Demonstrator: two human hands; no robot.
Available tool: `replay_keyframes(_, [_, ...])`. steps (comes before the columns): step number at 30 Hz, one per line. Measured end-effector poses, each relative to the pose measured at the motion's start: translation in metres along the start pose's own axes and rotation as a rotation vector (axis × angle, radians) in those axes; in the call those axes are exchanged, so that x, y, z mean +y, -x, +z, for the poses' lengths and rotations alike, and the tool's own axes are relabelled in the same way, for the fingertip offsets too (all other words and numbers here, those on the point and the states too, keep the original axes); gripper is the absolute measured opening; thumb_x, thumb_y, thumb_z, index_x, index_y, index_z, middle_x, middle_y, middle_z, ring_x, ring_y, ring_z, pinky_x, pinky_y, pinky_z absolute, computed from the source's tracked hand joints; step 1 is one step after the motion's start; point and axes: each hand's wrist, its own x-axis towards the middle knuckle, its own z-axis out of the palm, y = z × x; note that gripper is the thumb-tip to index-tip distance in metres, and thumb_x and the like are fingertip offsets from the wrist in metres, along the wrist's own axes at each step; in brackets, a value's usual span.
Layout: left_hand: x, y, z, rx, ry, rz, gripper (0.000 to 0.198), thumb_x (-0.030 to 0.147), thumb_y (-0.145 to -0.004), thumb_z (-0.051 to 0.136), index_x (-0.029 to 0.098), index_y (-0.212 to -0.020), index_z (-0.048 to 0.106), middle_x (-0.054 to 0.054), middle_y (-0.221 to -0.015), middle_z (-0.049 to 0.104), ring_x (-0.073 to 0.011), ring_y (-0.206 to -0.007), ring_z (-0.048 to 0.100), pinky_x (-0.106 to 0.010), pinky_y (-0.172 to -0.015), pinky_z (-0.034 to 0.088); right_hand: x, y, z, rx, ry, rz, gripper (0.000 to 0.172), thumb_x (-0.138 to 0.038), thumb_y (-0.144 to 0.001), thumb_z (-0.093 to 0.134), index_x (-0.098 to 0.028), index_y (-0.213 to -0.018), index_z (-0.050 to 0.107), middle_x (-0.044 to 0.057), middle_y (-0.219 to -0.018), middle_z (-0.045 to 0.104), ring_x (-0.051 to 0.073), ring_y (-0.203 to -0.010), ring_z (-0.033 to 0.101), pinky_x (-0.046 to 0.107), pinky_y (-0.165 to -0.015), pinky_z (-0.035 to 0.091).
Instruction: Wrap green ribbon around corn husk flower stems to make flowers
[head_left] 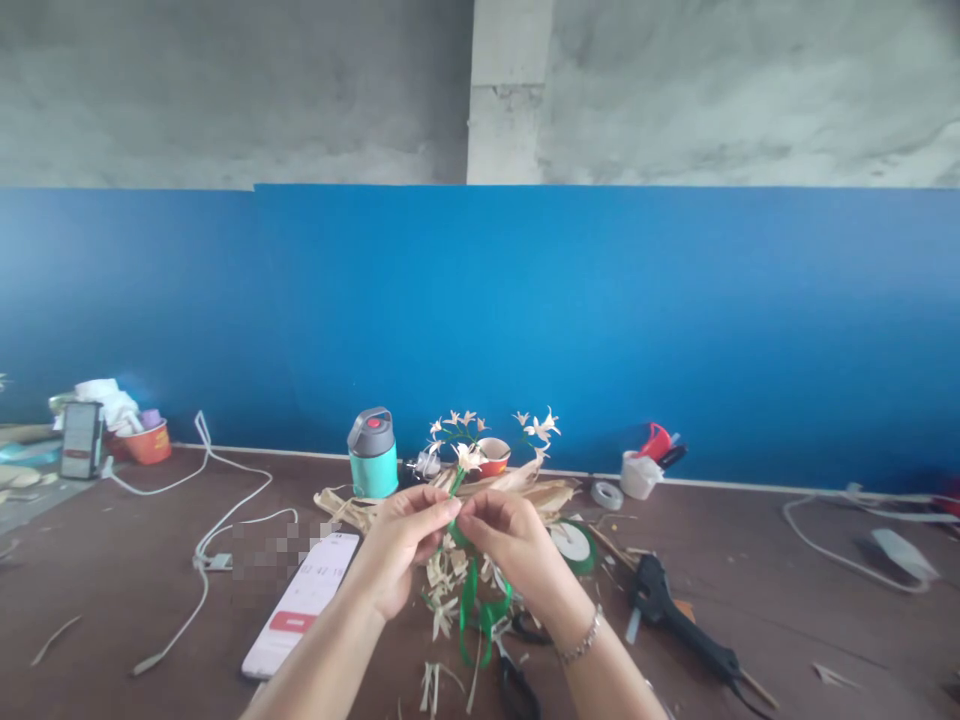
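Observation:
My left hand pinches the green-wrapped stem of a cream artificial flower, whose bloom points up above my fingertips. Close beside it, my right hand has thumb and finger pinched on a green ribbon that hangs down in loops below. Just right of that hand lies a ribbon spool with a white centre. Underneath are loose cream petals and flowers and black-handled scissors, partly hidden by my right forearm. More small cream flowers stand behind my hands.
Dried husks lie behind the hands, near a red paper cup and a teal flask. A phone rests at left, with white cables beyond. To the right are a black glue gun, tape roll and white cup.

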Motion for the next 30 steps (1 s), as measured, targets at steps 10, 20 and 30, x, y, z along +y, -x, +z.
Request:
replay_keyframes(10, [0.000,0.001,-0.002,-0.078,-0.016,-0.028,0.033,0.036,-0.054,0.082,0.014,-0.056,0.058,0.006,-0.051,0.041,-0.0033,-0.043,0.028,-0.019,-0.041,0.008,-0.004,0.002,-0.008,-0.085,-0.150,0.050,0.021,-0.035,-0.070,0.072,-0.016,-0.077,0.064,-0.002,-0.067,0.058,0.010,-0.059,0.049,0.022,-0.055,0.037])
replay_keyframes(20, [-0.003,0.004,-0.001,-0.209,-0.079,-0.084,0.030,0.034,-0.055,0.082,0.016,-0.055,0.058,0.007,-0.047,0.045,-0.0039,-0.037,0.034,-0.021,-0.039,0.018,-0.006,0.003,-0.007,-0.030,-0.292,-0.070,0.017,-0.033,-0.068,0.076,-0.019,-0.061,0.071,0.000,-0.066,0.064,0.015,-0.067,0.058,0.029,-0.068,0.046])
replay_keyframes(30, [0.002,0.016,0.009,-0.073,-0.443,0.194,0.023,0.033,-0.067,0.070,0.017,-0.056,0.057,0.005,-0.047,0.047,-0.0085,-0.043,0.038,-0.022,-0.043,0.026,-0.004,0.004,-0.001,0.161,-0.269,-0.087,0.028,-0.030,-0.064,0.078,-0.016,-0.049,0.060,0.000,-0.060,0.058,0.013,-0.061,0.050,0.027,-0.062,0.041])
